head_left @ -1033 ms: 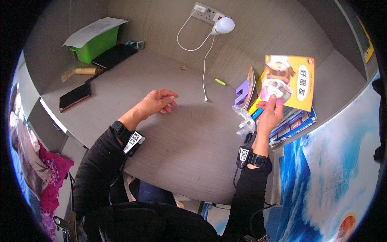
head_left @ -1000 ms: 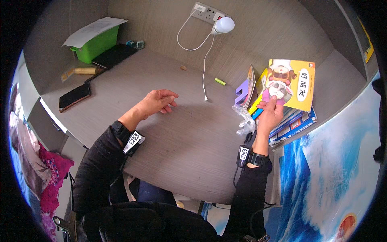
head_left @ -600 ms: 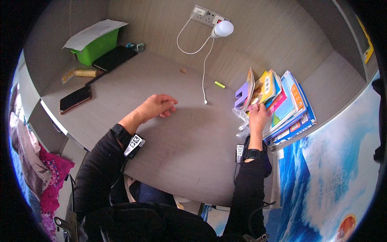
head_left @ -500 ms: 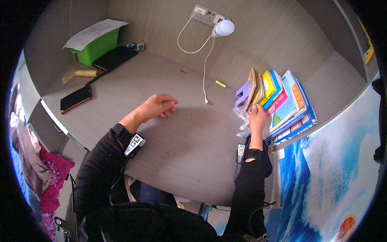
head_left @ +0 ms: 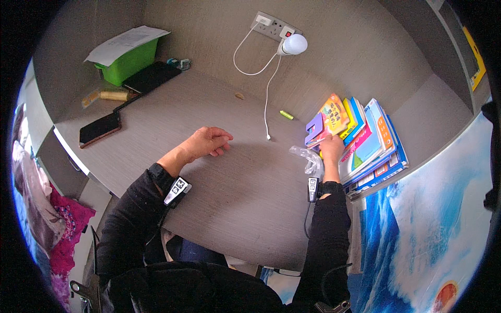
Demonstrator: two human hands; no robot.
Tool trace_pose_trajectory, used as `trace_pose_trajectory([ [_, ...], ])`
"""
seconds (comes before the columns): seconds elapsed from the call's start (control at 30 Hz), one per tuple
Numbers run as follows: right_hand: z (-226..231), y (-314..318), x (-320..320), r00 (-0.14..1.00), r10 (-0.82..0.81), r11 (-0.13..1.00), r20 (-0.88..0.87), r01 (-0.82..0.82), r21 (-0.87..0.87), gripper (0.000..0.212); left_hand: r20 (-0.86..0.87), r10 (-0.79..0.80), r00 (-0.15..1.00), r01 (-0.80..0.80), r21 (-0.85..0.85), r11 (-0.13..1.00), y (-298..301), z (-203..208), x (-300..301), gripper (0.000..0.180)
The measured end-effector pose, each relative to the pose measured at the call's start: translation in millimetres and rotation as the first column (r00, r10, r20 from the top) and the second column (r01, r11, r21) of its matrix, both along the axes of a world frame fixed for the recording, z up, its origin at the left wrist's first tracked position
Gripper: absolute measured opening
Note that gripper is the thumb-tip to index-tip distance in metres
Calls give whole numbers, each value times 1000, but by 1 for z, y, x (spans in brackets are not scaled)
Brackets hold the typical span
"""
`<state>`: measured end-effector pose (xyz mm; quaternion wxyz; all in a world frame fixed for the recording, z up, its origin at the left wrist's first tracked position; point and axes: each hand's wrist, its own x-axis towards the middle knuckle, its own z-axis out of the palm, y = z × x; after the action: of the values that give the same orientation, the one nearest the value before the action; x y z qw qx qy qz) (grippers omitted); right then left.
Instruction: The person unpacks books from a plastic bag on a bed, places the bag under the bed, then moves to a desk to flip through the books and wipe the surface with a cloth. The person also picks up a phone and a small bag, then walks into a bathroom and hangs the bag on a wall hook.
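My right hand (head_left: 332, 148) is closed on the lower edge of a thin orange and yellow book (head_left: 334, 116), which leans left at the front of a row of books. A purple flat piece (head_left: 314, 128) stands against that book's left side. Crumpled clear plastic (head_left: 311, 160) lies just left of my right wrist. Behind the held book lean a yellow book (head_left: 349, 116) and several blue and pink books (head_left: 368, 136). My left hand (head_left: 207, 142) hovers low over the desk with loosely bent fingers and nothing in it.
On the grey desk (head_left: 245, 208), a white cable (head_left: 268, 112) hangs from a wall socket (head_left: 274, 27) with a bulb lamp (head_left: 295, 45). A green marker (head_left: 286, 115) lies near the wall. At left are a phone (head_left: 99, 129), a black tablet (head_left: 151, 76) and a green bin (head_left: 130, 62).
The orange book has tipped left, so its cover now faces me. My right hand has shifted slightly with it. My left hand keeps nearly the same pose.
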<state>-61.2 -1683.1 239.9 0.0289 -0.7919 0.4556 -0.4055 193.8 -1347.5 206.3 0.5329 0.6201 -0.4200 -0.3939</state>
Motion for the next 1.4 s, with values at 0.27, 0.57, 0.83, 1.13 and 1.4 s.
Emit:
trace_pose_trajectory([
  [0.27,-17,-1,-18,971,-32,858,235,-94,505,47,5,-9,1000,9,9,1000,0,1,0,29],
  [0.57,3,44,-26,897,154,965,-414,-48,257,42,45,-5,999,5,13,1000,0,1,1,31],
  [0.83,-50,162,0,682,570,778,-458,-627,36,25,103,-72,992,72,7,997,1,4,-4,35],
  [1.13,-18,228,29,594,747,468,298,-789,398,30,103,-539,836,549,-182,816,22,17,-41,107],
  [1.4,11,270,30,502,680,10,535,-735,678,29,-68,-492,868,475,-177,862,46,14,-67,56],
])
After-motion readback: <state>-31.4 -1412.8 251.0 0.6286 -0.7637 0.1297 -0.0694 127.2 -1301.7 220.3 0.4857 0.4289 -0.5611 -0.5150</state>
